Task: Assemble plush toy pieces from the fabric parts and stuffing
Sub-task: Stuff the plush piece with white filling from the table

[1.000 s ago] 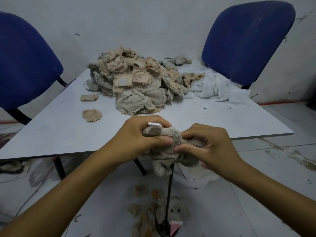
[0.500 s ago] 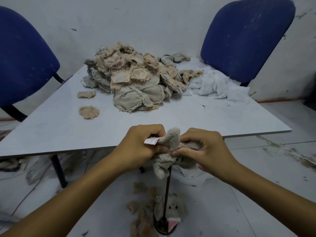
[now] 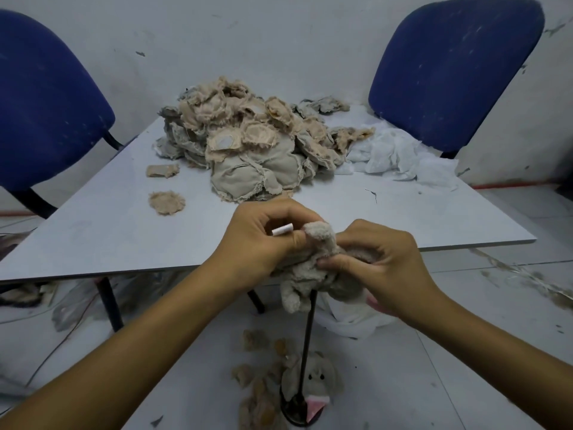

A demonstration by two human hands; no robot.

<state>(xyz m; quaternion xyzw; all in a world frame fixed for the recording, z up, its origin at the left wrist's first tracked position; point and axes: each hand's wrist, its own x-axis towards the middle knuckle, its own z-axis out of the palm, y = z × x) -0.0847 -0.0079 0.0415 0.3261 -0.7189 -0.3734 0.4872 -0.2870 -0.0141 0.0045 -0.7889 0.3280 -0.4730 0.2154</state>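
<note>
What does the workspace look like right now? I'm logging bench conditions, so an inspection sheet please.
Surface: grey table, scuffed.
Job's things: plush toy with white tag; fabric pile; white stuffing.
Clutter: two loose fabric scraps; plush bits on floor.
Grippers: left hand and right hand both grip the toy.
Cables: thin wire on floor.
Surroundings: two blue chairs, marked white wall, black stand.
</note>
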